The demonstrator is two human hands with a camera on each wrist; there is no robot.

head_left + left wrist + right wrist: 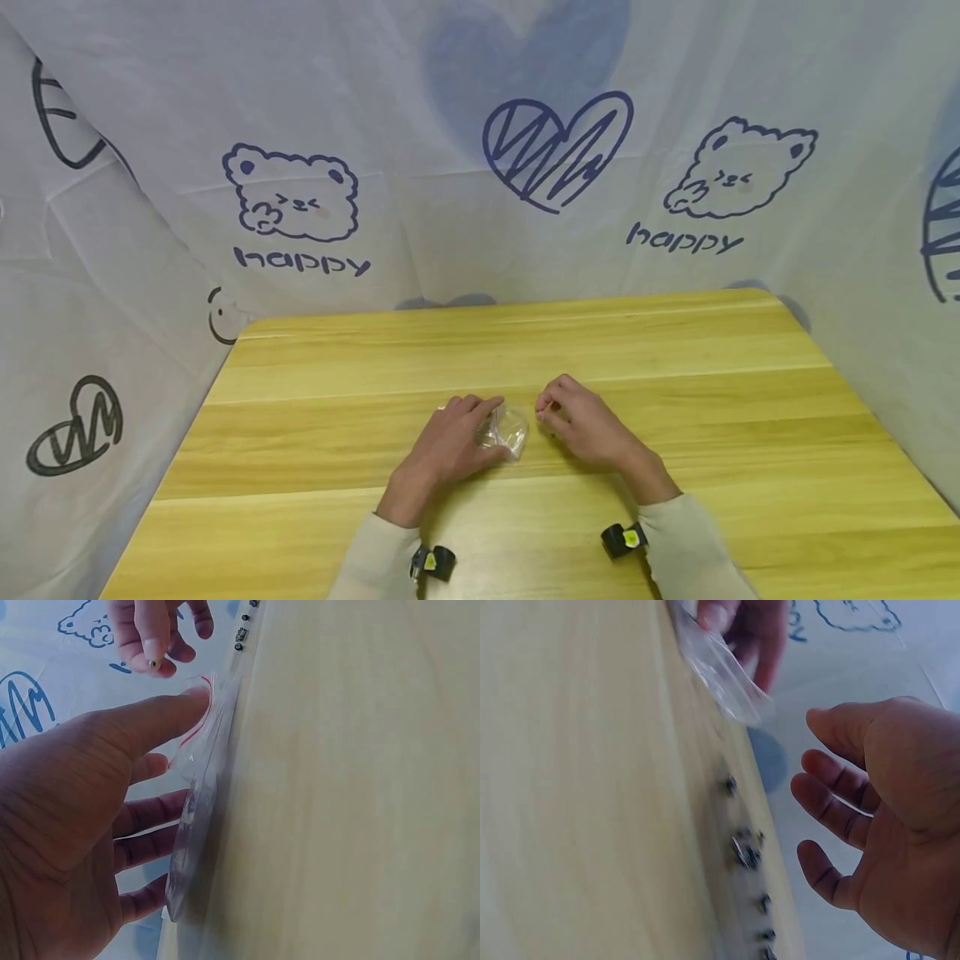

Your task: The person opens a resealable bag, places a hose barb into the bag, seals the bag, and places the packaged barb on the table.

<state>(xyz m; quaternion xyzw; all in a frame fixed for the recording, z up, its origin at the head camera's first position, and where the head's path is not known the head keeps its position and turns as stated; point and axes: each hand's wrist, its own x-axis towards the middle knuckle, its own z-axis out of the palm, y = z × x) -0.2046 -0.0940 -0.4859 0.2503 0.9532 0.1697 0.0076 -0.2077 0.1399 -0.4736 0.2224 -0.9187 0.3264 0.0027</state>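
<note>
A clear plastic zip bag [510, 433] with a red line along its mouth lies low over the table. My left hand [453, 442] holds it, the thumb at the mouth and the fingers along the far side, as the bag [196, 802] shows in the left wrist view. To its right, my right hand [588, 421] pinches a tiny brass-coloured piece [154, 664] between thumb and fingertip; its exact kind is too small to tell. Beside that hand, several small dark metal pieces, apparently screws [746, 851], lie scattered on the table. In the head view the right hand mostly hides them.
The wood-grain table [337, 358] extends around both hands. Behind it and at the sides hangs a white cloth [427, 217] printed with bears and hearts. A black wrist camera [438, 563] sits at the left cuff, another camera [618, 542] at the right.
</note>
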